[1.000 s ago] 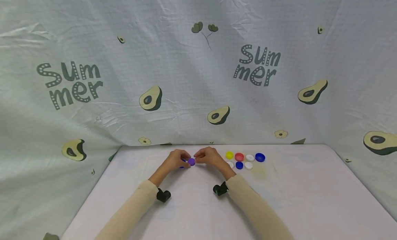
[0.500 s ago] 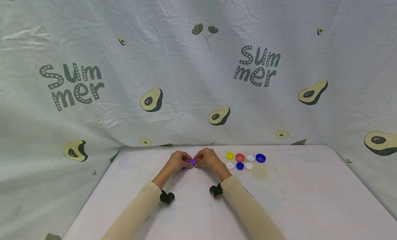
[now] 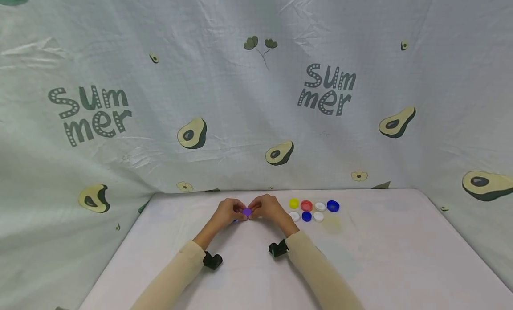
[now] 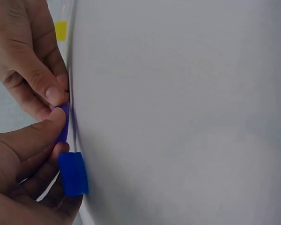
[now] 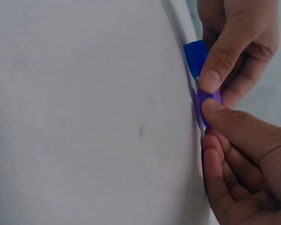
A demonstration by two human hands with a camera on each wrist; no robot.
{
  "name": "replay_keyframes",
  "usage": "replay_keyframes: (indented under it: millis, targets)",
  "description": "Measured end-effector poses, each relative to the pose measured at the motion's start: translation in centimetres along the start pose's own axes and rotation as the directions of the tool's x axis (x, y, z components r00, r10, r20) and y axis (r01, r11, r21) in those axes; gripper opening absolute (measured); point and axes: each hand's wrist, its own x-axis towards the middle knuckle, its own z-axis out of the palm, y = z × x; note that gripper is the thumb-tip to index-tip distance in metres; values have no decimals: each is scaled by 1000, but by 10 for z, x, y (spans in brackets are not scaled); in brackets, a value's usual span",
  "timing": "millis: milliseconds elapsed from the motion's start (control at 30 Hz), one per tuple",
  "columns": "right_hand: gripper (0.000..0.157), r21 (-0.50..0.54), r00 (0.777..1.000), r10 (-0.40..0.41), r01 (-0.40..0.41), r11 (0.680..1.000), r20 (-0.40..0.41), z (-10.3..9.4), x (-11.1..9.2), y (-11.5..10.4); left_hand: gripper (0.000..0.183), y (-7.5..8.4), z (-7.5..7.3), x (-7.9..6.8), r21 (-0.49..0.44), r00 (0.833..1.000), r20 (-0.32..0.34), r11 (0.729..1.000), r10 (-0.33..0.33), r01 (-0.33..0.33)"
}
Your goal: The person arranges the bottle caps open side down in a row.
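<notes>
A small purple bottle cap (image 3: 246,212) sits between both hands at the back middle of the table. My left hand (image 3: 227,213) pinches its left side with thumb and fingers. From the right, my right hand (image 3: 267,207) grips the same cap, the two thumbs close together in both wrist views. A blue cap (image 4: 73,173) stands just left of the purple one, against the left hand's lower fingers in the left wrist view. In the head view the left hand mostly hides that blue cap (image 3: 235,220).
Right of the hands lie several caps: a yellow cap (image 3: 294,203), a red cap (image 3: 306,205), a large blue cap (image 3: 333,206), a smaller blue cap (image 3: 306,216) and white caps (image 3: 318,217). A patterned curtain (image 3: 236,100) hangs behind the table's back edge.
My right hand has come left onto the purple cap, its fingertips now gripping it beside the left hand's. The left hand stays on the cap. The head view has shifted slightly.
</notes>
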Motion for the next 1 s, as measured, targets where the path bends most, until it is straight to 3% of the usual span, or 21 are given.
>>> replay_keyframes:
  millis: [200, 367, 767, 1000]
  targets:
    - [23, 92, 998, -1, -4, 996, 58, -7, 0, 10, 24, 5, -3, -3, 29, 999, 27, 998, 48, -49]
    - [22, 117, 998, -43, 37, 992, 52, -17, -5, 7, 21, 13, -6, -5, 36, 998, 5, 998, 60, -60]
    - [23, 77, 990, -135, 131, 988, 38, -36, -24, -5, 22, 26, -10, -19, -62, 984, -35, 982, 177, -179]
    - [26, 109, 986, -164, 160, 981, 35, -40, -32, -9, 22, 33, -11, -27, -73, 981, -70, 979, 183, -188]
